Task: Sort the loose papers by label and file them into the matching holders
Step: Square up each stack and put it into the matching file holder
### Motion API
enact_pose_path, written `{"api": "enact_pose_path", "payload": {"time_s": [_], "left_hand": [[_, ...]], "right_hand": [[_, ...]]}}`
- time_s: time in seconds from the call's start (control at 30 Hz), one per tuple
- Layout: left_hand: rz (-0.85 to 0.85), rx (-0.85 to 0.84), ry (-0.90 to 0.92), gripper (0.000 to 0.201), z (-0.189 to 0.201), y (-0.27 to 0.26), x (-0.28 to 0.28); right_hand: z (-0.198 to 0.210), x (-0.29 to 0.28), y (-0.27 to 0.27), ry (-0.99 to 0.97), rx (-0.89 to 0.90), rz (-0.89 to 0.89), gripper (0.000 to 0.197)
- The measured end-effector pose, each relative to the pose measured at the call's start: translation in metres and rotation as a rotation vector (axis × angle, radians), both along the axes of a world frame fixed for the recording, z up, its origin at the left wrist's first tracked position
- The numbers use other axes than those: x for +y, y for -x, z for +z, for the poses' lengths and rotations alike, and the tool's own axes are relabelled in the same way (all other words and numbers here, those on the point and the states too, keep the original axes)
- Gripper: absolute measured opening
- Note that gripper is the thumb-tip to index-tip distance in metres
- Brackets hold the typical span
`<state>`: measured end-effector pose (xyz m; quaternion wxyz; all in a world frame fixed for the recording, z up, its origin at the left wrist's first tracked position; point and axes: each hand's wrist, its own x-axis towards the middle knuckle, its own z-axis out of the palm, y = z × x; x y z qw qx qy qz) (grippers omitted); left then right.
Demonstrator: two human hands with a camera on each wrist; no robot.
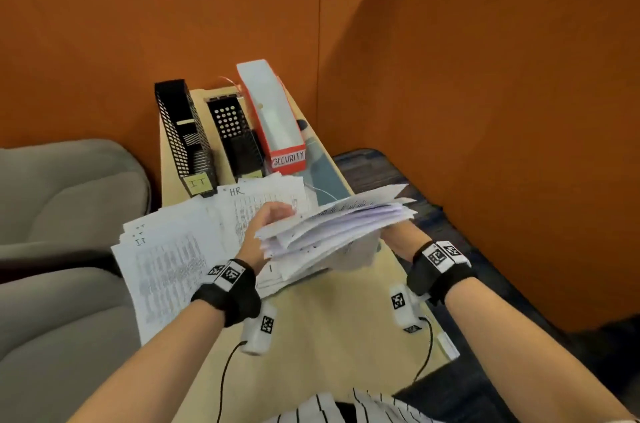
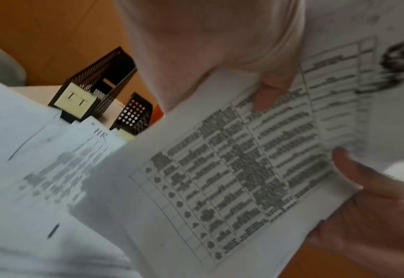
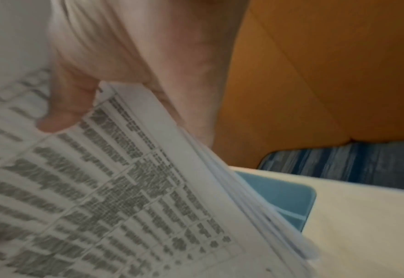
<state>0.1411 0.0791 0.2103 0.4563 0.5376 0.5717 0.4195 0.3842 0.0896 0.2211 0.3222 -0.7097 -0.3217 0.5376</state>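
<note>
Both hands hold a thick stack of printed papers (image 1: 332, 228) tilted above the beige table (image 1: 329, 336). My left hand (image 1: 268, 228) grips the stack's left edge, its thumb (image 2: 271, 88) on a printed table sheet (image 2: 232, 178). My right hand (image 3: 115, 62) grips the right side, thumb (image 3: 63, 114) on the top sheet (image 3: 124, 188); in the head view the stack hides it. An IT-marked pile (image 1: 162, 266) and an HR-marked pile (image 1: 256, 200) lie on the table. Behind stand a black mesh IT holder (image 1: 183, 138), a black perforated holder (image 1: 235, 142) and a red SECURITY holder (image 1: 277, 124).
A blue flat object (image 3: 279, 197) lies on the table to the right of the SECURITY holder. A grey padded seat (image 1: 69, 214) sits left of the narrow table. Orange walls close in behind and on the right, with blue carpet (image 1: 381, 173) below.
</note>
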Motion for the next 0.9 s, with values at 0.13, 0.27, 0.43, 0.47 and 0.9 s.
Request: {"api": "enact_pose_path", "payload": {"time_s": [0.13, 0.27, 0.43, 0.47, 0.9], "left_hand": [[0.160, -0.073, -0.042, 0.025, -0.010, -0.014, -0.003], [0.284, -0.125, -0.188, 0.026, 0.009, -0.008, 0.001], [0.101, -0.285, -0.082, 0.048, -0.014, 0.009, -0.005], [0.109, -0.263, -0.040, 0.048, -0.023, 0.004, -0.011], [0.355, -0.135, -0.389, 0.011, 0.005, -0.018, 0.006]], "right_hand": [[-0.018, 0.009, 0.017, -0.355, 0.384, 0.234, 0.046], [-0.011, 0.016, 0.016, -0.542, 0.333, 0.268, 0.032], [-0.019, 0.008, -0.003, -0.459, 0.349, 0.487, 0.050], [-0.028, 0.003, 0.001, -0.420, 0.327, 0.511, 0.052], [-0.012, -0.006, 0.009, -0.610, 0.214, 0.168, 0.018]]}}
